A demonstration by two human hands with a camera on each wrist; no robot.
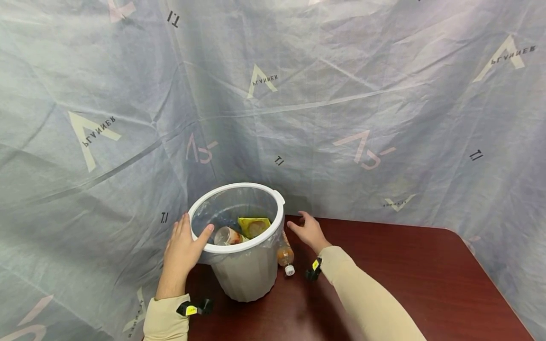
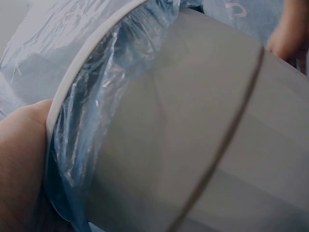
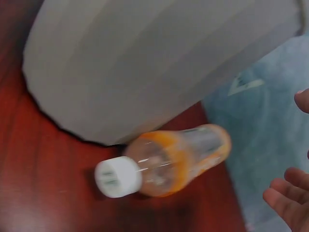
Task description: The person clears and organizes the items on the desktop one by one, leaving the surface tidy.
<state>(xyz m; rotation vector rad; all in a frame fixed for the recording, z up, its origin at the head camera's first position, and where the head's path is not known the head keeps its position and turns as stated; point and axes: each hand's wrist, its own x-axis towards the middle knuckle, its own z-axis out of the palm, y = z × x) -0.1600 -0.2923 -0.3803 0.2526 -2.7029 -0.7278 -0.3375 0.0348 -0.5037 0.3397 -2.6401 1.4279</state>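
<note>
A grey trash can (image 1: 245, 272) with a white rim and a clear liner stands on the table. My left hand (image 1: 181, 244) holds its rim on the near left side, thumb over the rim; the other fingers lie outside and are partly hidden. To the can's right, my right hand (image 1: 310, 233) is in the air, fingers apart and holding nothing. Beneath it a plastic bottle (image 3: 166, 159) with an orange label and white cap lies on its side against the can's base. Inside the can are a clear cup (image 1: 226, 236) and a yellow packet (image 1: 254, 226).
The dark red table (image 1: 384, 279) extends to the right. Grey printed sheeting (image 1: 324, 118) hangs behind the table and along the left side, close to the trash can.
</note>
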